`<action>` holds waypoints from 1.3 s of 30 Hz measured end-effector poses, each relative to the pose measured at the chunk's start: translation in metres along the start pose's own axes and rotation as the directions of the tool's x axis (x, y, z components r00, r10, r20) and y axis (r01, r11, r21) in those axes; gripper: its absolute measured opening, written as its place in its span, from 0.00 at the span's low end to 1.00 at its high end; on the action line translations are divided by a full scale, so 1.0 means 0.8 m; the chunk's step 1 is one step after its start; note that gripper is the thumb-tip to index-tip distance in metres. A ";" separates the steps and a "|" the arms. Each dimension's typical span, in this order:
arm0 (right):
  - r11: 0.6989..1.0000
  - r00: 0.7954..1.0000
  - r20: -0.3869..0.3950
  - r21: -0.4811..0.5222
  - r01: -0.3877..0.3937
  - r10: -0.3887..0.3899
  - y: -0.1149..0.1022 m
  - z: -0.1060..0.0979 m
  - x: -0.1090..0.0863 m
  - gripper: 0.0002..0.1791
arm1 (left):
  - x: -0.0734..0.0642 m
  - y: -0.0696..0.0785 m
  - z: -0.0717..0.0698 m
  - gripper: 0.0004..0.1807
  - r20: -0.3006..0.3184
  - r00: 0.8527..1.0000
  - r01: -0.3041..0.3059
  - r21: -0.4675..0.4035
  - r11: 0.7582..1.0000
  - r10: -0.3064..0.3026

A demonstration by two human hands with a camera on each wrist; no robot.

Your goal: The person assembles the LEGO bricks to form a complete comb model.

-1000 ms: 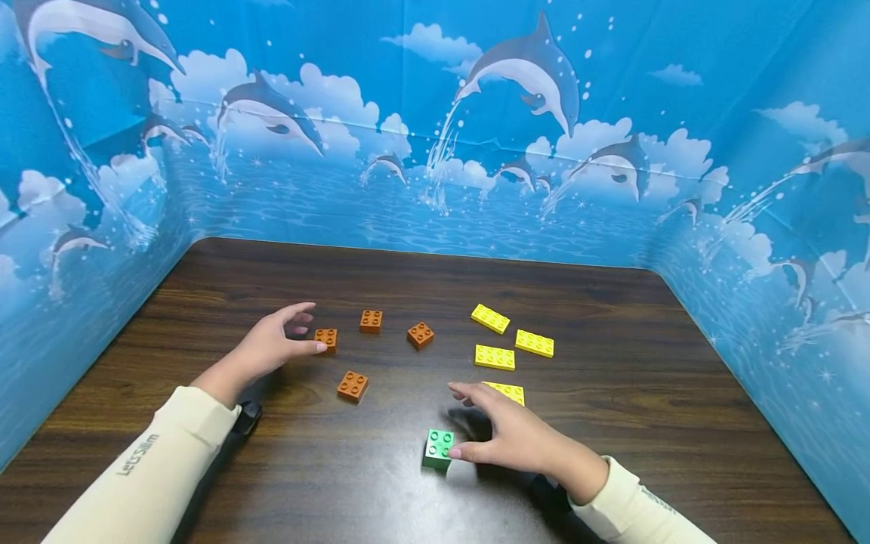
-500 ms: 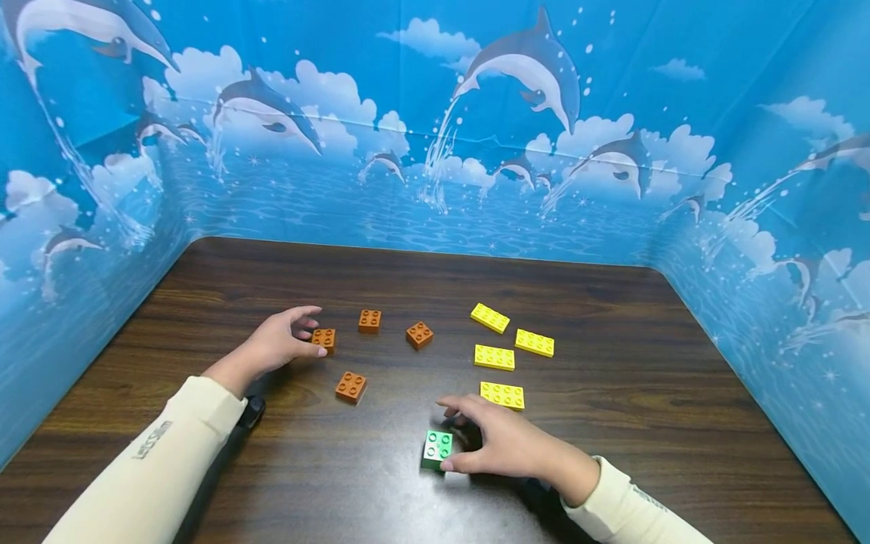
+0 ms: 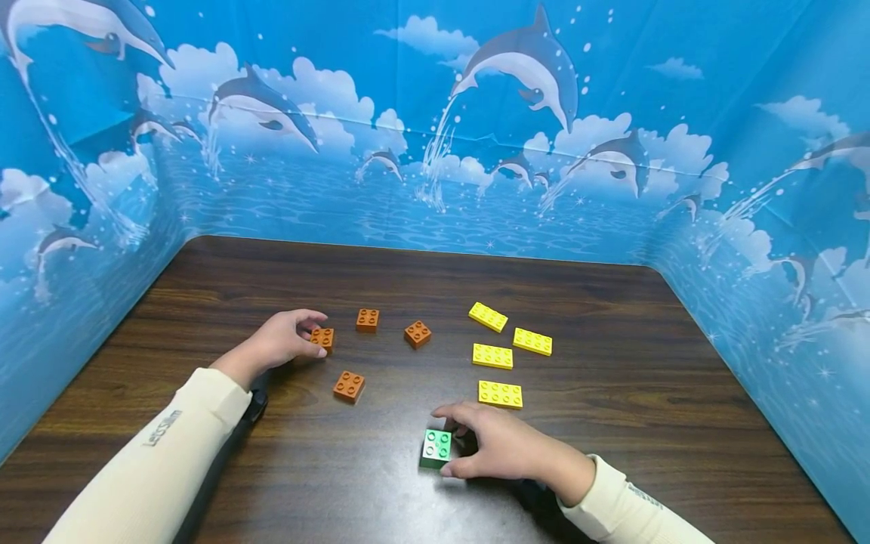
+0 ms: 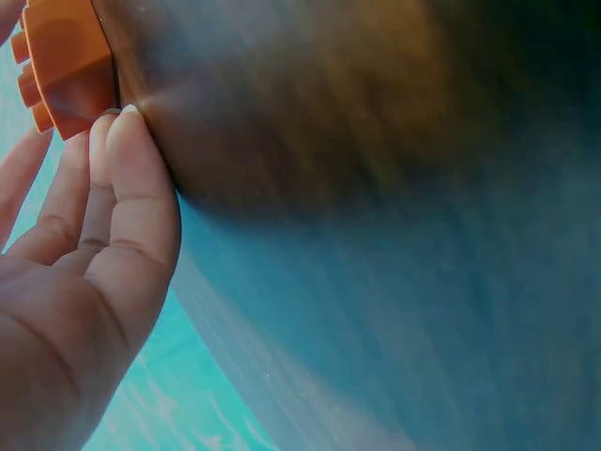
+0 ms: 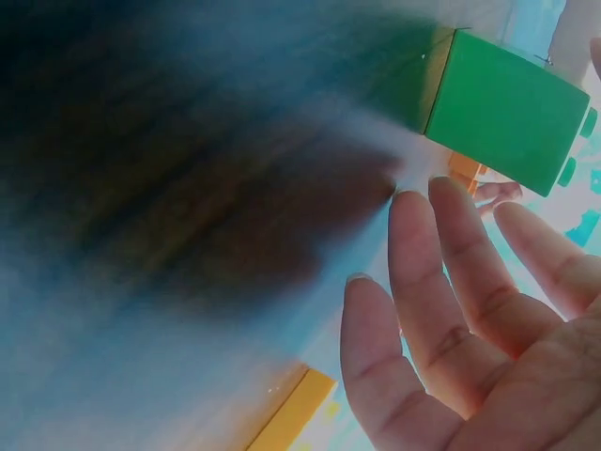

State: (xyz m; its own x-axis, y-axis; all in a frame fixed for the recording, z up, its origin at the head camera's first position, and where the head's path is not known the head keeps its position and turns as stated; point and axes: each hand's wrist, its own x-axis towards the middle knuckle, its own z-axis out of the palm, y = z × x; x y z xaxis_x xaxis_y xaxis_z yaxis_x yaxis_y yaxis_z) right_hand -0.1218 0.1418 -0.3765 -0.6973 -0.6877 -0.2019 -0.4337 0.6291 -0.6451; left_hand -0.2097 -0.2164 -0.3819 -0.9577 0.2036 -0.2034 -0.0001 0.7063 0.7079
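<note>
My left hand (image 3: 275, 340) curls round an orange two-by-two toy building brick (image 3: 322, 339), thumb on the near side and fingers behind. In the left wrist view, fingertips (image 4: 127, 127) meet the lower edge of this brick (image 4: 70, 66). At the front middle of the table, a green two-by-two brick (image 3: 436, 447) stands studs up. My right hand (image 3: 506, 444) spreads around its right side, thumb at the near corner, bent fingers beyond. From the right wrist, a gap shows between the fingers (image 5: 418, 272) and the green brick (image 5: 512, 113).
Three more orange bricks lie near the left hand: one behind (image 3: 368, 320), one toward the middle (image 3: 418, 334) and one in front (image 3: 350, 386). Several flat yellow bricks (image 3: 492, 356) lie beyond the right hand on the brown wooden table (image 3: 598, 325). A blue dolphin-print cloth (image 3: 340, 204) surrounds the table.
The left fingers have closed in around the orange brick. The right hand has moved left and nearer, its thumb now at the green brick's near corner. The bricks have stayed in place.
</note>
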 end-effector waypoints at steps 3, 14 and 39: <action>1.000 1.000 0.006 -0.030 -0.002 0.002 -0.001 0.000 0.001 0.35 | 0.001 0.002 0.000 0.33 0.012 1.000 0.008 0.016 1.000 -0.009; 0.993 1.000 -0.008 -0.112 0.023 -0.024 -0.002 0.003 0.005 0.30 | 0.006 0.010 0.000 0.32 0.025 1.000 0.011 0.062 0.998 -0.012; 0.922 0.992 -0.061 -0.380 0.078 -0.109 -0.013 0.012 0.006 0.23 | 0.005 0.003 0.002 0.20 -0.033 0.999 -0.001 0.054 0.999 0.003</action>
State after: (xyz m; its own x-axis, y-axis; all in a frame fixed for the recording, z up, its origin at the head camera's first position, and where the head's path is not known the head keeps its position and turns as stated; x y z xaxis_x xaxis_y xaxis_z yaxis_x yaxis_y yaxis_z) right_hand -0.1149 0.1289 -0.3782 -0.6793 -0.7289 -0.0855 -0.6710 0.6641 -0.3297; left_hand -0.2130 -0.2129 -0.3815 -0.9666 0.1833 -0.1788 0.0166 0.7415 0.6707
